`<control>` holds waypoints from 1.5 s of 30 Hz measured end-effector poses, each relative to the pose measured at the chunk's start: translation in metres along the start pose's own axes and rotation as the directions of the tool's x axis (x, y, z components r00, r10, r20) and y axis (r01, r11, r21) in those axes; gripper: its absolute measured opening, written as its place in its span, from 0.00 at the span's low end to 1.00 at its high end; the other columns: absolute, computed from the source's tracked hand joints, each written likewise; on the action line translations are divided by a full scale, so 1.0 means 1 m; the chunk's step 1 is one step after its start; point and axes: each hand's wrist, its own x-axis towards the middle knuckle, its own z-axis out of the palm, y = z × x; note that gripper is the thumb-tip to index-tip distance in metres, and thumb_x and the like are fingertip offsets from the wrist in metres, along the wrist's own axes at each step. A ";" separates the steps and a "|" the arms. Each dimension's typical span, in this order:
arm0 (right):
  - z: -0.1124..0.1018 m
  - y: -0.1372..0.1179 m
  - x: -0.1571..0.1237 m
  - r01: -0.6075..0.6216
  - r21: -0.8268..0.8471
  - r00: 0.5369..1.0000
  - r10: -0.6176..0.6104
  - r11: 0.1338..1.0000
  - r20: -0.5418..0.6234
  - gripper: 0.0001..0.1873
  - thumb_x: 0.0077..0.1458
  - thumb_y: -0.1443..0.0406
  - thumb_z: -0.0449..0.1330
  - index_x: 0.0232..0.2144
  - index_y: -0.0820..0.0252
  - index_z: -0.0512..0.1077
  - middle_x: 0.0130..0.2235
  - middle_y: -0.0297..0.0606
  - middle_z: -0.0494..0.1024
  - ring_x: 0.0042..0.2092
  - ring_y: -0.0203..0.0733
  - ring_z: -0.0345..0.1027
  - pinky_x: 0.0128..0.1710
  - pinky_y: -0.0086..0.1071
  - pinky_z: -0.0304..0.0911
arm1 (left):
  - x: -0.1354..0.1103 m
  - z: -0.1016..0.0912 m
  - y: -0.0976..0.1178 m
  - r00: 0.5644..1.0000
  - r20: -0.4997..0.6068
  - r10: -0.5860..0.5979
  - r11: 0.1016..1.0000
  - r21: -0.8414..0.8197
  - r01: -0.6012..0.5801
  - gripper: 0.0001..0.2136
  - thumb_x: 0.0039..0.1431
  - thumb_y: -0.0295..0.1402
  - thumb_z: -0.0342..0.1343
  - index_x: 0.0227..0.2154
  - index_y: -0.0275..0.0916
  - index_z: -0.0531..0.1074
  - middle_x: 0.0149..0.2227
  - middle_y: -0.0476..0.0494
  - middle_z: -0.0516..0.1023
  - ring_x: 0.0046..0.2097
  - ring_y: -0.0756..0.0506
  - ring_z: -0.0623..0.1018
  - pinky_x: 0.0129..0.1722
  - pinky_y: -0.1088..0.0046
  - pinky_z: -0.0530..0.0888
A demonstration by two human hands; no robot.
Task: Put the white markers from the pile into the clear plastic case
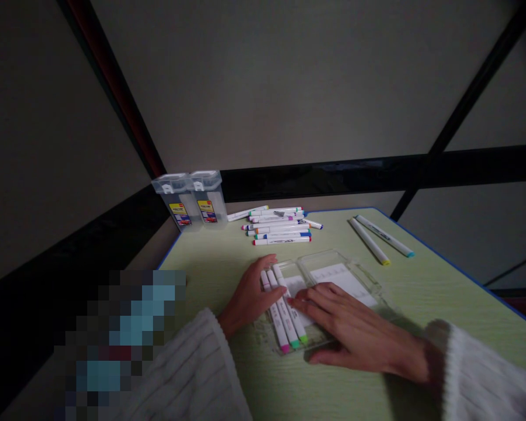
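A clear plastic marker case lies unfolded on the table. Three white markers rest side by side in its left half: one with a magenta end, one with a green end and one with a light green end. My left hand holds the case's left side, its thumb across the markers and its fingers along the outer edge. From the right, my right hand reaches over the case with fingers stretched out. Its fingertips are beside the light green marker; whether they touch it I cannot tell.
A pile of white markers with coloured ends lies behind the case. Two more markers lie at the right. Two lidded clear containers stand at the back left. The table has a blue edge, with a wall behind it.
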 end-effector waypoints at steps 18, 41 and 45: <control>0.003 0.000 0.001 -0.003 -0.058 1.000 0.003 0.998 0.008 0.32 0.52 0.51 0.50 0.53 0.66 0.57 0.43 0.46 0.66 0.44 0.47 0.56 0.46 0.41 0.50 | -0.001 0.000 0.000 1.000 0.020 -0.021 1.000 0.019 0.021 0.27 0.42 0.25 0.56 0.49 0.33 0.59 0.48 0.39 0.68 0.49 0.45 0.67 0.51 0.66 0.63; 0.002 0.003 -0.002 0.024 -0.084 0.999 -0.022 0.996 0.026 0.34 0.53 0.51 0.48 0.57 0.63 0.50 0.43 0.45 0.66 0.44 0.47 0.57 0.46 0.43 0.50 | 0.001 -0.018 -0.012 0.948 0.230 0.218 0.905 0.315 -0.285 0.23 0.47 0.34 0.55 0.49 0.39 0.63 0.55 0.37 0.56 0.57 0.40 0.58 0.55 0.59 0.57; 0.001 0.003 -0.002 0.025 -0.073 0.999 -0.023 0.997 0.028 0.34 0.53 0.50 0.47 0.57 0.63 0.49 0.43 0.46 0.66 0.45 0.48 0.56 0.47 0.44 0.49 | -0.001 -0.019 -0.008 0.939 0.277 0.203 0.874 0.380 -0.301 0.23 0.50 0.36 0.53 0.50 0.39 0.62 0.57 0.36 0.53 0.58 0.39 0.56 0.55 0.59 0.56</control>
